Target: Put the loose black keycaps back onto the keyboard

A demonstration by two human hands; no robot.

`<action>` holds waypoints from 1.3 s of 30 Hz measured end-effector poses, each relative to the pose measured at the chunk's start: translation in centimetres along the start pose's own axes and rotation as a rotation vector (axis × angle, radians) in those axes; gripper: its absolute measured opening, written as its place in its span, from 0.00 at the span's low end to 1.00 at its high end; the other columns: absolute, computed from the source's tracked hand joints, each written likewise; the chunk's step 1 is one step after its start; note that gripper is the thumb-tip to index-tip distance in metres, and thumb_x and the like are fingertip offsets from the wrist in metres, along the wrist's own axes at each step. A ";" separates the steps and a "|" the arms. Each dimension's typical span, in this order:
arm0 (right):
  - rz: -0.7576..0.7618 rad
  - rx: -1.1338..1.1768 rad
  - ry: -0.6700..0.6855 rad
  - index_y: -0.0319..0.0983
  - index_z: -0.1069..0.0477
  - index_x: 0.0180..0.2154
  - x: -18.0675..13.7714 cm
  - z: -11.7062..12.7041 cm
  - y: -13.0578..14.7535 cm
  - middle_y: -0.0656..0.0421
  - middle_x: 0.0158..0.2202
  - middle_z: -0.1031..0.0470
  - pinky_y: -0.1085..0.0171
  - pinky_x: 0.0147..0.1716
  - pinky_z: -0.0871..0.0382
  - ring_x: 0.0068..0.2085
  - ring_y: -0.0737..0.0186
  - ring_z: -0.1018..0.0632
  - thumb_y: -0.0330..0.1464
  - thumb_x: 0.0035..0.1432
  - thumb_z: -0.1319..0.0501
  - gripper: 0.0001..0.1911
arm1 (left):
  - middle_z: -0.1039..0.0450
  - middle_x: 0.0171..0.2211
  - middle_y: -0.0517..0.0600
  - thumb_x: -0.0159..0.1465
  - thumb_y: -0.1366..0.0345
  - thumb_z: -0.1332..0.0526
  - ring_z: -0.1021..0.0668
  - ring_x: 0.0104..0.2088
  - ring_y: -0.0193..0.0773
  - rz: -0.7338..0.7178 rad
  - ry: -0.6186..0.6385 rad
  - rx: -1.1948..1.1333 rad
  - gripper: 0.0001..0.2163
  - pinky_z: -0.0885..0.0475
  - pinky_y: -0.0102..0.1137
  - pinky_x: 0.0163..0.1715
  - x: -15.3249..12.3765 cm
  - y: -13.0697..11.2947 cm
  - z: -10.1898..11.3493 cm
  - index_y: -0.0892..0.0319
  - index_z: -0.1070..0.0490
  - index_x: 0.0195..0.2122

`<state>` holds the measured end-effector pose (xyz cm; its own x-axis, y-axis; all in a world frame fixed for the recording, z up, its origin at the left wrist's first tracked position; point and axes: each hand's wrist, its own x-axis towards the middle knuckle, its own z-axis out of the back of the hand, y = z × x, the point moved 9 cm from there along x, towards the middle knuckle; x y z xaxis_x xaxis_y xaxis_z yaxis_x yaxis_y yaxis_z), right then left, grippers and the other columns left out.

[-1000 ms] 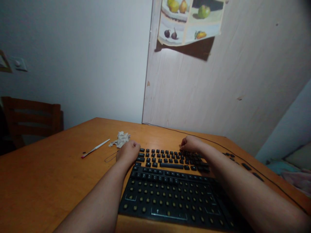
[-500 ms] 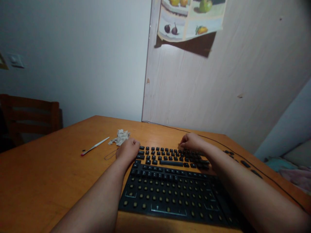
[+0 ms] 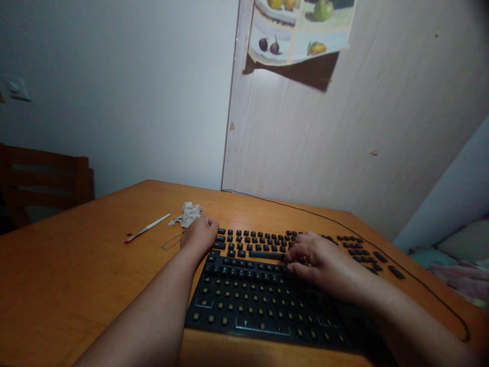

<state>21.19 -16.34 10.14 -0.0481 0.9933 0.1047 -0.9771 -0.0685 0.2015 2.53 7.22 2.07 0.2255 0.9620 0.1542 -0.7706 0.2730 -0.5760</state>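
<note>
A black keyboard base (image 3: 248, 306) with its caps off, showing rows of yellowish stems, lies on the orange wooden table (image 3: 76, 275). Beyond it, loose black keycaps (image 3: 252, 238) lie in rows on the table, a long space bar cap (image 3: 265, 254) among them. My left hand (image 3: 199, 234) is a closed fist resting at the left end of those rows, beside the keyboard's far left corner. My right hand (image 3: 319, 261) lies over the keyboard's far edge. Its fingers point left, with thumb and fingertips drawn together near the space bar cap; what they pinch is hidden.
A crumpled tissue (image 3: 187, 214), a thin white stick with a pink tip (image 3: 147, 228) and a bent wire (image 3: 171, 242) lie left of my left hand. A black cable (image 3: 290, 206) runs along the table's far edge. A wooden chair (image 3: 42, 178) stands at left. A fruit poster (image 3: 298, 30) hangs on the wall.
My right hand has drawn back from the far row of loose keycaps to the keyboard's far edge, fingers now pointing left. My left fist stays put.
</note>
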 end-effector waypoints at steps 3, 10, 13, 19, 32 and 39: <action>0.007 -0.004 0.001 0.41 0.22 0.35 -0.7 -0.8 0.4 0.56 0.34 0.27 0.60 0.41 0.38 0.40 0.57 0.30 0.33 0.60 0.38 0.06 | 0.22 0.34 0.48 0.61 0.55 0.47 0.24 0.33 0.42 0.000 -0.004 0.009 0.12 0.40 0.31 0.27 -0.1 -0.1 0.1 0.51 0.25 0.31; 0.016 -0.038 0.007 0.44 0.22 0.36 -1.4 -2.2 0.6 0.57 0.36 0.27 0.57 0.43 0.39 0.41 0.56 0.30 0.33 0.62 0.39 0.06 | 0.21 0.35 0.47 0.61 0.52 0.47 0.24 0.33 0.42 0.022 0.000 0.012 0.14 0.40 0.31 0.27 -0.3 0.1 0.0 0.51 0.25 0.32; 0.021 -0.047 0.012 0.43 0.23 0.35 -1.4 -2.4 0.8 0.57 0.35 0.27 0.58 0.42 0.39 0.41 0.56 0.31 0.32 0.62 0.40 0.07 | 0.21 0.35 0.48 0.61 0.52 0.47 0.24 0.33 0.42 0.023 0.005 0.010 0.14 0.40 0.31 0.27 -0.3 0.0 0.0 0.51 0.25 0.32; 0.035 -0.064 0.018 0.43 0.23 0.35 -1.5 -2.8 1.0 0.57 0.35 0.27 0.58 0.41 0.38 0.40 0.56 0.31 0.32 0.62 0.40 0.07 | 0.21 0.35 0.48 0.60 0.53 0.47 0.24 0.34 0.42 0.024 -0.014 0.005 0.13 0.40 0.31 0.27 -0.2 0.1 0.1 0.51 0.25 0.32; 0.040 -0.115 0.005 0.43 0.22 0.36 -1.5 -3.0 1.3 0.57 0.35 0.26 0.57 0.43 0.37 0.41 0.55 0.31 0.31 0.62 0.40 0.07 | 0.22 0.33 0.47 0.61 0.54 0.47 0.24 0.32 0.42 0.005 -0.012 0.008 0.12 0.40 0.31 0.27 -0.4 -0.2 0.1 0.51 0.26 0.30; 0.029 -0.119 0.005 0.42 0.23 0.34 -1.4 -3.1 1.8 0.56 0.35 0.27 0.57 0.41 0.37 0.40 0.55 0.31 0.30 0.62 0.41 0.07 | 0.22 0.33 0.48 0.61 0.52 0.47 0.24 0.32 0.43 0.000 -0.026 0.016 0.14 0.39 0.31 0.27 0.1 0.2 -0.2 0.50 0.26 0.30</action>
<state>18.89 -17.55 7.30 -0.0773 0.9915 0.1042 -0.9930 -0.0859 0.0811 2.52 7.36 1.79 0.2097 0.9619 0.1754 -0.7799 0.2728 -0.5634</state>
